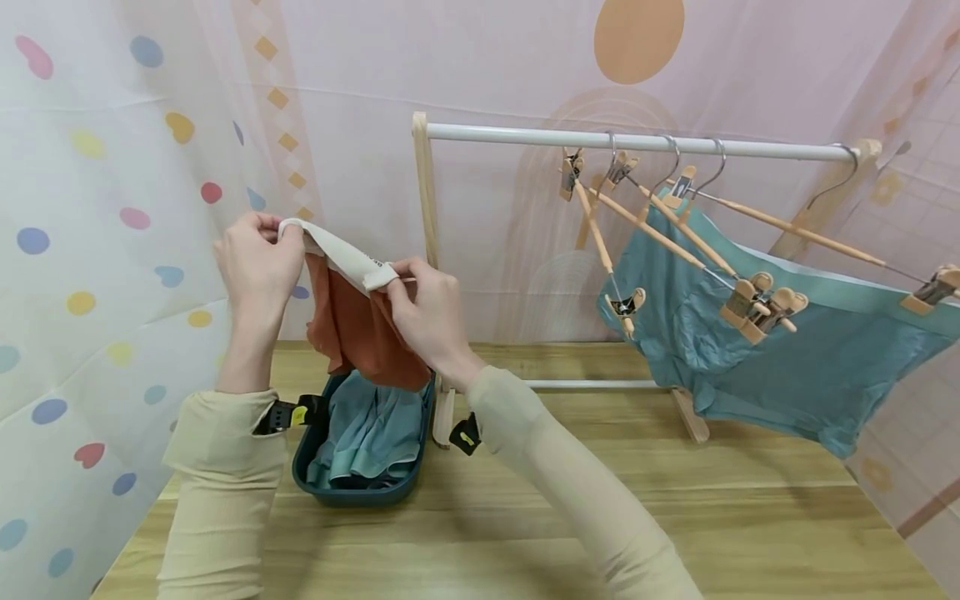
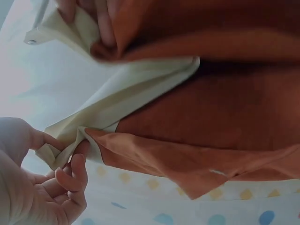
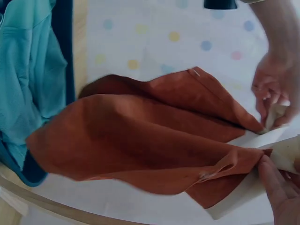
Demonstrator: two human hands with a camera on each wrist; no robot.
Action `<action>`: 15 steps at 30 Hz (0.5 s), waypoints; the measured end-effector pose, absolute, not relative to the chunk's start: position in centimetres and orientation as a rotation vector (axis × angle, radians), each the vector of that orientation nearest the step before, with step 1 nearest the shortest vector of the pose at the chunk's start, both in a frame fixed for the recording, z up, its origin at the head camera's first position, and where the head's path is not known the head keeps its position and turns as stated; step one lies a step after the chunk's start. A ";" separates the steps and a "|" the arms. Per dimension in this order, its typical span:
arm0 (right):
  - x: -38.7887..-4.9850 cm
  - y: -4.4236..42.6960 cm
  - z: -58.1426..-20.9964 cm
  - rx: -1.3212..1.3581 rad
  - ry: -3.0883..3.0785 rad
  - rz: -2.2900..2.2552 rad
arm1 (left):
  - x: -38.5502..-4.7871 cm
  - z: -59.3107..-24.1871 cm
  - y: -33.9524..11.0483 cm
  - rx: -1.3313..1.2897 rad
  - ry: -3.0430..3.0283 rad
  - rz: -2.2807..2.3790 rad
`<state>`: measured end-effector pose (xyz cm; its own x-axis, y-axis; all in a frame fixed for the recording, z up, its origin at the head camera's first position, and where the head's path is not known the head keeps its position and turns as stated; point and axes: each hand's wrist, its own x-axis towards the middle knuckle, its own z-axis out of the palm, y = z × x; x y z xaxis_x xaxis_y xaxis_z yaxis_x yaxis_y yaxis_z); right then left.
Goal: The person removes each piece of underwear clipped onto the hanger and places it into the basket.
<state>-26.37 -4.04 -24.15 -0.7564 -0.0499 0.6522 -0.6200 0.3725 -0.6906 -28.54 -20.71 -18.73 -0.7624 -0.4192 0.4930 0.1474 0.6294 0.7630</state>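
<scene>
Between my two hands hangs a pair of rust-orange underpants with a cream waistband. My left hand pinches one end of the waistband, and my right hand pinches the other end. In the left wrist view the left fingers grip folded cream cloth, and the waistband opening gapes. The right wrist view shows the orange cloth draping down, with the right thumb pressed on the band. Below the garment stands a dark teal basin holding blue-green cloth.
A rack with a white rail stands on the wooden table at right. Several clip hangers hang there, and blue-green underpants are clipped to one. Patterned curtains enclose the back and sides.
</scene>
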 end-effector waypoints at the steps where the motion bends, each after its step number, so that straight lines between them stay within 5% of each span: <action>1: -26.7 -4.3 -24.2 0.586 -2.109 1.377 | -28.7 -18.8 -20.7 0.216 -2.193 -1.107; 15: -30.3 -5.7 -25.5 0.597 -2.084 1.316 | -30.2 -20.8 -21.6 0.267 -2.227 -1.184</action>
<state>-30.26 -5.67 -25.53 -0.7215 -0.0571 0.6901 -0.6476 0.4085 -0.6432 -30.17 -21.63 -20.80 -0.8023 -0.4342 0.4096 0.0967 0.5825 0.8070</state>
